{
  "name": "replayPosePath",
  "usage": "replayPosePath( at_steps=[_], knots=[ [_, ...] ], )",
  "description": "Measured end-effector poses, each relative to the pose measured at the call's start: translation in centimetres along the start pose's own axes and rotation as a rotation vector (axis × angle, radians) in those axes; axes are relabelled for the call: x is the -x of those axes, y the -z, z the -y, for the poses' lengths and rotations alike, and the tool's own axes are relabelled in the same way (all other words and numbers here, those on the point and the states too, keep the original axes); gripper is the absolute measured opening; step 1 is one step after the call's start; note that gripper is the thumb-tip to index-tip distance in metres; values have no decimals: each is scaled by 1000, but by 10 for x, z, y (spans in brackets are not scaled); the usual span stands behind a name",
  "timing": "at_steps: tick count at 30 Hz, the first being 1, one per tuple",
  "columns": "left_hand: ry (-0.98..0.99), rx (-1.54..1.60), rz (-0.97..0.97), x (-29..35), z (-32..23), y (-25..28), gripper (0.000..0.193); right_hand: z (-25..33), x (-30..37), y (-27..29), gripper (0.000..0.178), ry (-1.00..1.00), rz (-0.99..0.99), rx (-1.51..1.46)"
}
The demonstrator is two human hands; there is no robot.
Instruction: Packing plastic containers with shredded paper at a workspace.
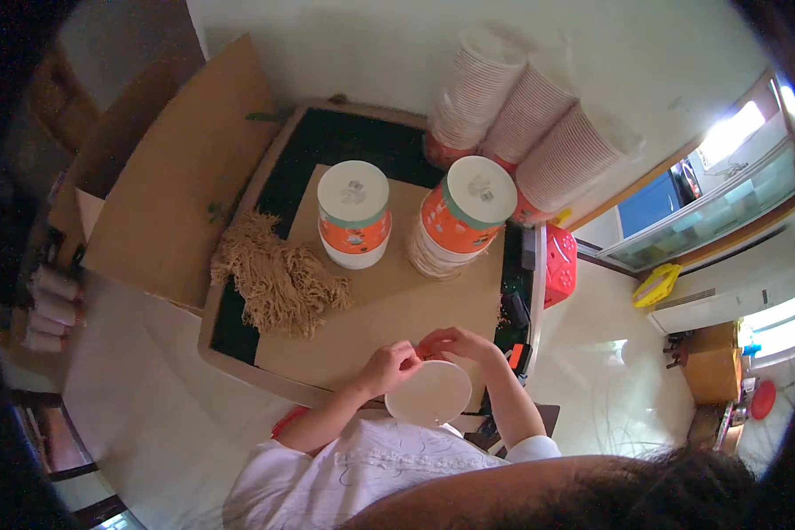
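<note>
A white-lined paper bucket point(428, 395) with some orange on its outside is tilted at the table's near edge, its open mouth facing me. My left hand point(392, 367) is closed in a pinch at the bucket's upper left side; what its fingertips hold is too small to make out. Curled over the bucket's far side, my right hand point(457, 344) grips it, its fingertips close to the left ones. Ahead stand two upturned stacks of orange, green and white buckets, a left stack point(354, 231) and a right stack point(465, 216). Tan cords point(429, 258) hang around the right stack's lower part.
A heap of tan twisted cords point(278, 281) lies left on a cardboard sheet point(362, 309) covering the dark green tabletop. Tall stacks of nested buckets point(552, 146) line the wall. A large cardboard box point(181, 177) stands left, a red plastic stool point(560, 265) right. Small black and orange items point(518, 356) sit at the right edge.
</note>
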State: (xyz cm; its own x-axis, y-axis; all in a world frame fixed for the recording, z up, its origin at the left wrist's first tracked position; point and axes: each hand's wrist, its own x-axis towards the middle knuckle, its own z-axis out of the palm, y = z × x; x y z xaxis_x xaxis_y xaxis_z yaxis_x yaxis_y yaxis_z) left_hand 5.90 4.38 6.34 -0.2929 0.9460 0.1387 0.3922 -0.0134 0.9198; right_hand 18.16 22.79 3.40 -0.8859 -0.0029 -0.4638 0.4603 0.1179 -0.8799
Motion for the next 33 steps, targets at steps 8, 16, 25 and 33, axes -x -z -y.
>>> replayPosePath(
  at_steps=[8, 16, 25, 33],
  knots=[
    [-45, 17, -28, 7, -20, 7, 9, 39, 9, -4, 23, 106, 11, 150],
    [-21, 27, -29, 9, -23, 9, 9, 86, 15, -4, 24, 171, 191, 104],
    [79, 24, -42, 3, -8, 1, 11, 52, 1, -7, 21, 104, 122, 146],
    [231, -26, 10, -13, 25, -17, 12, 0, -18, -12, 12, 1, -99, 138]
  ],
)
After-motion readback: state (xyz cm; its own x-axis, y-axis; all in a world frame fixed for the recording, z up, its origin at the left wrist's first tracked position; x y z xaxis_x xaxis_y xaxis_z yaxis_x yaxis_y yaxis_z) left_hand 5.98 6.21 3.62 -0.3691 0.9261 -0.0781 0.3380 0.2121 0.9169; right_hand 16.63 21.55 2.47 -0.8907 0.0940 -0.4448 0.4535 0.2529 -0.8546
